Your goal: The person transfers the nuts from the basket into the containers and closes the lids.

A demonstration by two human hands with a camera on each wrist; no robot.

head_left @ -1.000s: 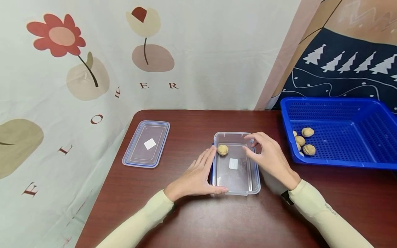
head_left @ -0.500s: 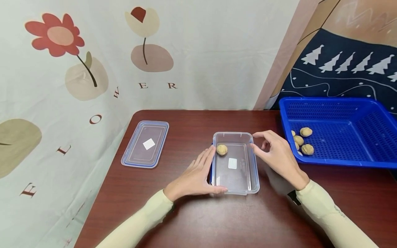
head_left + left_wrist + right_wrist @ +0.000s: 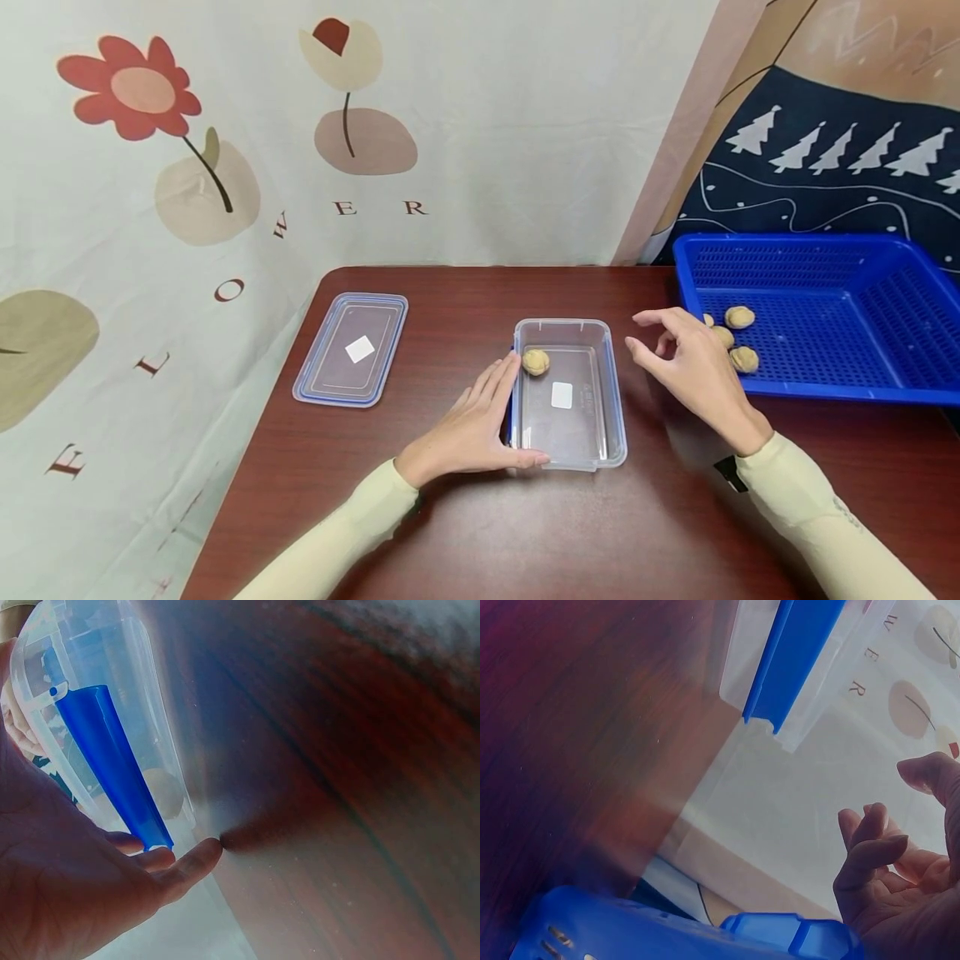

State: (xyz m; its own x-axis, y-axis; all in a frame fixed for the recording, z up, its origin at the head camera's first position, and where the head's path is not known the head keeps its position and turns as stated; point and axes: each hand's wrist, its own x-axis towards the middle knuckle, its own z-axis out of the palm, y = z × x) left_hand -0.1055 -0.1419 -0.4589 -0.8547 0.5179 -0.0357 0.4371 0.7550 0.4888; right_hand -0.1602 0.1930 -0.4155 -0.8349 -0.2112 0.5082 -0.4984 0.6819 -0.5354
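A clear plastic food container (image 3: 573, 425) with blue side clips stands uncovered on the table. One walnut (image 3: 536, 362) lies inside it, near the far left corner. My left hand (image 3: 472, 425) rests against the container's left side with straight fingers, its thumb on the near rim. In the left wrist view, those fingers (image 3: 191, 866) reach past the blue clip (image 3: 112, 761). To the right of the container, my right hand (image 3: 693, 371) hovers with nothing in it, thumb and index finger apart. It partly covers the walnuts (image 3: 739, 317) in the blue basket (image 3: 847, 389).
The container's lid (image 3: 352, 350), with a white sticker, lies flat at the left of the brown table (image 3: 465, 308). A printed cloth (image 3: 495, 125) hangs behind the table and down its left side. The blue basket takes up the table's right end.
My right hand has drawn back from above the container's right rim and moved right, towards the basket. My left hand, the container and the walnut inside have stayed in place.
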